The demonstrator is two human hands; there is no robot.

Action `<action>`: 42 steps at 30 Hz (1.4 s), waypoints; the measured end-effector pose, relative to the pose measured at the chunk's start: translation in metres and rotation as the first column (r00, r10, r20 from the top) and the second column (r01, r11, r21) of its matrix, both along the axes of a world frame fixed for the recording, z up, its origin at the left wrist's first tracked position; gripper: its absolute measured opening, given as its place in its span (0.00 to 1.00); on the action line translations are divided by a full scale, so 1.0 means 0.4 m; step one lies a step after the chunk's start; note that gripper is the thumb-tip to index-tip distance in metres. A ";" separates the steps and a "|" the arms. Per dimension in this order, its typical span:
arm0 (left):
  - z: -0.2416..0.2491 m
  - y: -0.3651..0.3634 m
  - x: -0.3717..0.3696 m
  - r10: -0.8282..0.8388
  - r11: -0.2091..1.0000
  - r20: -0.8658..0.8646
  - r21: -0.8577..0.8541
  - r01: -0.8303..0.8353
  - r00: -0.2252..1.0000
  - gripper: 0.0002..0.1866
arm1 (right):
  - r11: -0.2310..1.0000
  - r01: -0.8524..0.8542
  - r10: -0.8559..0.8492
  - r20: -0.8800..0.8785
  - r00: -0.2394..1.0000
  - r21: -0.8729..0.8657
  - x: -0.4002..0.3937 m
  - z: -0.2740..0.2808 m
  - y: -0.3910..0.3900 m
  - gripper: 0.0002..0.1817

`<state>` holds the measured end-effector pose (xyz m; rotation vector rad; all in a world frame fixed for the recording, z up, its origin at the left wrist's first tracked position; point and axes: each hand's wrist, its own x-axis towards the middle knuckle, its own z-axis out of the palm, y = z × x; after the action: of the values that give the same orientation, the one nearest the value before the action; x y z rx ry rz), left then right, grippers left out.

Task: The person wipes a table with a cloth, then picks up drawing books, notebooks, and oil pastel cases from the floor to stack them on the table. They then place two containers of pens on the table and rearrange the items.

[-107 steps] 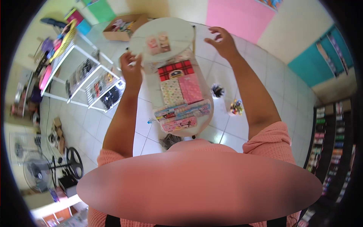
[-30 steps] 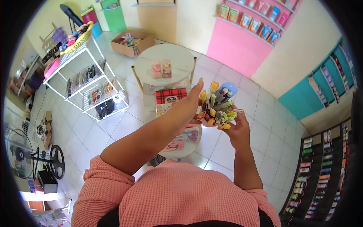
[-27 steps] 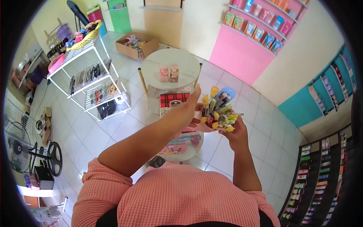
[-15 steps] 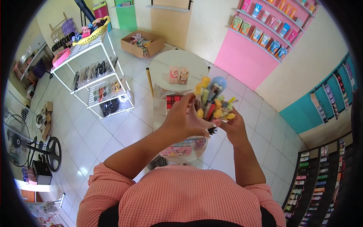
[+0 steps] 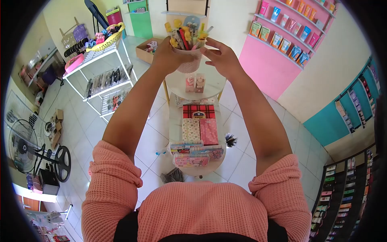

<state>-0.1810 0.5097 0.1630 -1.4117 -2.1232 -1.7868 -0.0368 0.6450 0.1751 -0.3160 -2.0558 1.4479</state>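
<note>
A pale woven-look cup point(image 5: 188, 64) is held up in front of me over the far end of the table. It is packed with pens point(image 5: 184, 36), several with yellow figure toppers, and a round blue piece point(image 5: 191, 23) stands up at the back. My left hand point(image 5: 171, 56) grips the cup's left side, thumb across its front. At the right side, my right hand point(image 5: 221, 56) has its fingers spread, with the fingertips right at the rim. Two small boxed items point(image 5: 194, 83) stand on the round upper tabletop point(image 5: 175, 86) just below the cup.
Nearer me, the lower table level holds a red plaid box point(image 5: 198, 111), patterned notebooks point(image 5: 208, 131) and pencil packs point(image 5: 191, 160). A white rack point(image 5: 98, 78) stands left, with a fan point(image 5: 24, 147) beyond it. A cardboard box point(image 5: 145, 54) sits behind the table; stocked wall shelves point(image 5: 282, 38) line the right.
Both hands have moved forward and up with the cup of pens, away from my body. The arms are now stretched out, and the right hand's fingers have spread. The lower table level is uncovered.
</note>
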 end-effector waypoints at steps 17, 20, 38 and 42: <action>-0.287 0.126 -0.205 0.254 0.948 0.101 -0.224 -0.226 0.962 0.49 | 0.976 0.184 -0.162 0.180 0.970 -0.114 0.076 -0.280 0.150 0.23; -0.309 0.122 -0.214 0.206 0.964 0.151 -0.200 -0.175 0.967 0.49 | 0.967 0.216 -0.185 0.213 0.959 -0.134 0.063 -0.289 0.151 0.22; -0.275 0.093 -0.202 0.032 0.973 0.208 -0.229 0.017 0.978 0.46 | 0.980 -0.126 0.057 0.392 0.918 0.155 -0.225 -0.205 0.182 0.27; -0.268 0.101 -0.212 0.122 0.941 0.081 -0.326 -0.089 0.989 0.44 | 0.989 -0.133 0.075 0.564 0.822 0.063 -0.268 -0.183 0.157 0.33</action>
<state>-0.2656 0.5502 0.0559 -1.2544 -2.5858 -1.5567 -0.1439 0.7077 0.1020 -0.6653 -2.6414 1.4227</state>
